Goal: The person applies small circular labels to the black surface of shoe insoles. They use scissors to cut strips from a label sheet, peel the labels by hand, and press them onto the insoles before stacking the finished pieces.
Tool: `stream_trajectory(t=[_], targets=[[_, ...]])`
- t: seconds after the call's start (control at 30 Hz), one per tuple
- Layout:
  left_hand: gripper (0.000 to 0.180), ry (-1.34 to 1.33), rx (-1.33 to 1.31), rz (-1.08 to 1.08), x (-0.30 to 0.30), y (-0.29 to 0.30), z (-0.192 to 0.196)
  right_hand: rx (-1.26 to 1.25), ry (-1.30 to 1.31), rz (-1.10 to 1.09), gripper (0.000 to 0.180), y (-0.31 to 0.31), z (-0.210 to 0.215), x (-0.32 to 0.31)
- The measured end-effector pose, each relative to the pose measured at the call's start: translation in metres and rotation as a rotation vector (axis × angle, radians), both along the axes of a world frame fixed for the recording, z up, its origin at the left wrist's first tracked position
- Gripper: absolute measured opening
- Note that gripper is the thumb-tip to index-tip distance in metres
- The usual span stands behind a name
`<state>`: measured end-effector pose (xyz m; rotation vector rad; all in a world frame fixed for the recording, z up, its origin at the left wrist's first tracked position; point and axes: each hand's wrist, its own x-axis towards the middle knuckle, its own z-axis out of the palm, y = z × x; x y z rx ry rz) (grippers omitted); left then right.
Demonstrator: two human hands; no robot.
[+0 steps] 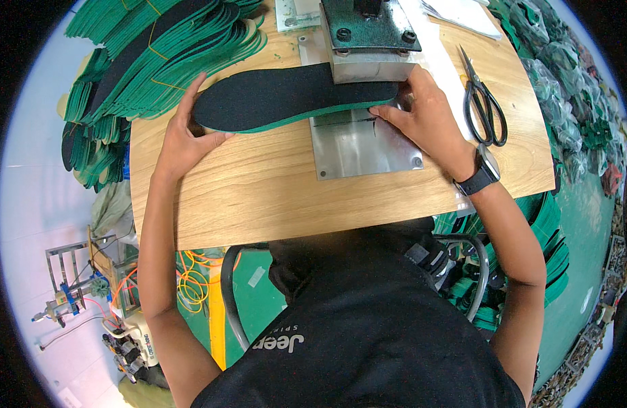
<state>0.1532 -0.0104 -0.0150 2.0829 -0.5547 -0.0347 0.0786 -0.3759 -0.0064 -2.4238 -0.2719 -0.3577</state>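
Note:
A black insole (266, 98) with a green underside lies sideways across the wooden table, its narrower end reaching under a metal press block (373, 66). My left hand (182, 144) grips the wide end, thumb along the near edge and fingers round the far side. At the other end my right hand (428, 117), below a wristwatch, pinches the insole's edge beside the block. Beneath that end is a flat steel plate (368, 151) with a dark line marked on it. Part of the insole is hidden by the block.
Banded stacks of green and black insoles (171, 58) rise at the far left. Black-handled scissors (485, 112) lie on the table (252, 197) to the right, near white papers (463, 15). Bagged green items (565, 88) line the right side. A chair's metal frame (230, 292) surrounds me.

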Motion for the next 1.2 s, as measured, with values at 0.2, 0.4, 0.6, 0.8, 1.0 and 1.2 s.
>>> stream_trajectory(t=[0.2,0.4,0.6,0.8,1.0,1.2], targets=[[0.1,-0.015,-0.035,-0.024,-0.002,0.001,-0.002,0.047,-0.027,0.014,0.055,0.003,-0.001,-0.008],[0.087,-0.03,-0.088,0.068,-0.031,0.015,0.008,-0.055,-0.227,0.013,0.051,-0.007,0.007,-0.025],[0.039,-0.12,-0.272,0.106,-0.09,-0.002,0.023,-0.195,-0.111,-0.192,0.033,-0.085,0.015,0.043],[0.02,-0.014,-0.332,-0.147,-0.122,-0.139,0.028,0.699,0.311,-0.185,0.016,-0.054,0.055,-0.023],[0.021,0.494,-0.405,-0.294,-0.129,-0.213,0.031,1.013,0.49,-0.078,0.01,-0.016,0.039,-0.141],[0.016,0.753,-0.577,-0.152,-0.149,-0.206,0.025,0.39,-0.025,-0.257,0.017,-0.067,0.017,-0.137]])
